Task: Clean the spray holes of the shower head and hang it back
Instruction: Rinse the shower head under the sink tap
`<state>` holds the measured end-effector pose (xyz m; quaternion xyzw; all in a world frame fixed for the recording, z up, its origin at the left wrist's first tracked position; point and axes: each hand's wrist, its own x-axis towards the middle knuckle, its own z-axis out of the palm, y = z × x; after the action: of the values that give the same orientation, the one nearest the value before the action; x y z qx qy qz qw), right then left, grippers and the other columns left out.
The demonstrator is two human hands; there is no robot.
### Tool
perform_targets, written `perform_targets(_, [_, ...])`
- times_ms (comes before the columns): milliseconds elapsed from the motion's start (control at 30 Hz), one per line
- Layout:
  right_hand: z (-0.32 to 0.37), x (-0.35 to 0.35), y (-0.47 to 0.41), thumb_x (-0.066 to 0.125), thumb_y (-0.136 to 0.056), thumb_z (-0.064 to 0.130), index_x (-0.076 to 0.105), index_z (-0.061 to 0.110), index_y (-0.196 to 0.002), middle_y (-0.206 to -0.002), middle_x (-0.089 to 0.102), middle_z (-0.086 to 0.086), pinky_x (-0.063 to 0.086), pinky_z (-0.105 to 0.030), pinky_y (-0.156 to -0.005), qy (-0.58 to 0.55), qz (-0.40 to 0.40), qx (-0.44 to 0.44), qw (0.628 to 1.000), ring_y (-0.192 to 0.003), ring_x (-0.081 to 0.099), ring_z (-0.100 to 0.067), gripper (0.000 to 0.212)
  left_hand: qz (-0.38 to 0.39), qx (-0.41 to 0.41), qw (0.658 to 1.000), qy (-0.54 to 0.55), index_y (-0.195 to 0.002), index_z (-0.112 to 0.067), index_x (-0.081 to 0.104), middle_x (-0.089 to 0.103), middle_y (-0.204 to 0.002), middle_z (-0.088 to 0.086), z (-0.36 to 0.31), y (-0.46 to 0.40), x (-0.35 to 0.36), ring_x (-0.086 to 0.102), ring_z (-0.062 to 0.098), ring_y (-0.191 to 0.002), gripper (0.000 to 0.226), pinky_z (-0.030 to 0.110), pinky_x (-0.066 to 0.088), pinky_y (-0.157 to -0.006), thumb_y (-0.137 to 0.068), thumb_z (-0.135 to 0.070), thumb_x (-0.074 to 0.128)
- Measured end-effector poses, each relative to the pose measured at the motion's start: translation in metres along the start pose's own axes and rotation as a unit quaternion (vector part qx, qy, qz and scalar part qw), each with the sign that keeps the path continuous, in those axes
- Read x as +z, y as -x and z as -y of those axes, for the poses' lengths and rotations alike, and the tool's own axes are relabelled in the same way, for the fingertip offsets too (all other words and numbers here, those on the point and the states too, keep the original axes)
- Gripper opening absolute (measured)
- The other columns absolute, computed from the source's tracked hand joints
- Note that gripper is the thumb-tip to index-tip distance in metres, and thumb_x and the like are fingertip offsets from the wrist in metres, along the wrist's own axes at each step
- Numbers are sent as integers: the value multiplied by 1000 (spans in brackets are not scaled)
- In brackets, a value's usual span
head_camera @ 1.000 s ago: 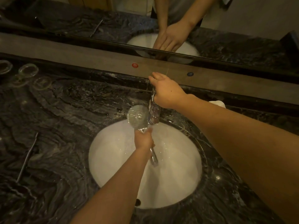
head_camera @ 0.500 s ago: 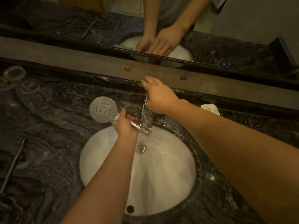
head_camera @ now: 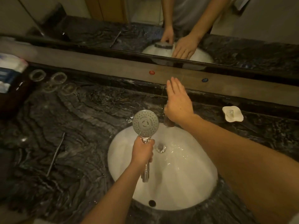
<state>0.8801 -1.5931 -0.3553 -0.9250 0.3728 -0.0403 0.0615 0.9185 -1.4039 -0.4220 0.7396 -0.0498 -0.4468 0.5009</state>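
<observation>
The shower head is held upright by its handle in the closed left hand, over a white basin. The right hand is spread flat, fingers extended, on the faucet. A thin rod, glasses and a soap dish are set on the dark marble counter below a mirror.

Over a white basin set in dark marble, we see the left hand gripping a chrome shower head by its handle, spray face up, while the right hand rests flat on the faucet, fingers extended.
</observation>
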Motion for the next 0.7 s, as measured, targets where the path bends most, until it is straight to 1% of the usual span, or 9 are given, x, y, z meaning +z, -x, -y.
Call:
perform_targets(67, [3,0,-1,54,-89,22,7,8,-157,-166,1,-11,1,-41,-124,19,5,15,1000,-152,-4,-26,84,9,1,1000,-8,-85,-17,48,45,-62,6,1,8,-7,40,17,-45,13,27,36,-43,-86,-8,58])
perform_targets(133, [6,-2,4,55,-89,25,9,9,-157,-165,1,-12,1,-44,-124,35,14,18,999,-152,-3,-27,84,9,4,1000,-7,-85,-17,48,45,-61,5,1,15,-16,40,16,-44,13,27,35,-43,-86,-8,58])
perform_targets(267, [22,-1,47,60,-87,32,24,13,-155,-164,9,-15,4,-51,-123,80,13,-26,996,-152,1,-32,80,2,15,1000,13,-89,-16,50,44,-61,4,-2,28,-38,39,16,-44,13,27,34,-42,-88,-5,57])
perform_targets(367, [40,5,86,63,-84,31,35,17,-151,-161,22,-14,1,-49,-123,82,19,-53,995,-150,12,-31,74,-18,14,1000,22,-94,-15,51,45,-61,5,0,37,-54,40,16,-45,12,27,35,-42,-89,-5,57])
perform_targets(433, [53,9,109,63,-82,26,41,18,-147,-159,28,-12,4,-46,-123,57,27,-55,997,-148,19,-29,69,-32,14,999,17,-95,-16,52,47,-60,6,6,45,-64,41,16,-44,13,27,36,-41,-90,-5,58])
perform_targets(500, [64,14,129,62,-84,25,41,21,-145,-159,26,-9,11,-43,-121,14,55,-44,997,-147,20,-28,65,-40,12,999,17,-95,-16,53,48,-59,6,13,54,-72,42,17,-44,13,27,36,-42,-90,-6,59])
perform_targets(567, [74,18,145,61,-87,26,37,25,-145,-160,22,-7,23,-42,-118,-25,88,-42,995,-146,19,-28,63,-48,11,998,29,-98,-14,53,47,-61,7,20,66,-80,41,17,-44,13,26,36,-41,-90,-5,58])
perform_targets(700, [94,26,174,61,-89,31,33,29,-146,-159,23,-4,39,-43,-111,-49,129,-74,988,-144,24,-28,64,-89,14,995,51,-108,-13,54,48,-64,8,38,98,-91,42,17,-46,19,26,37,-41,-91,-6,58])
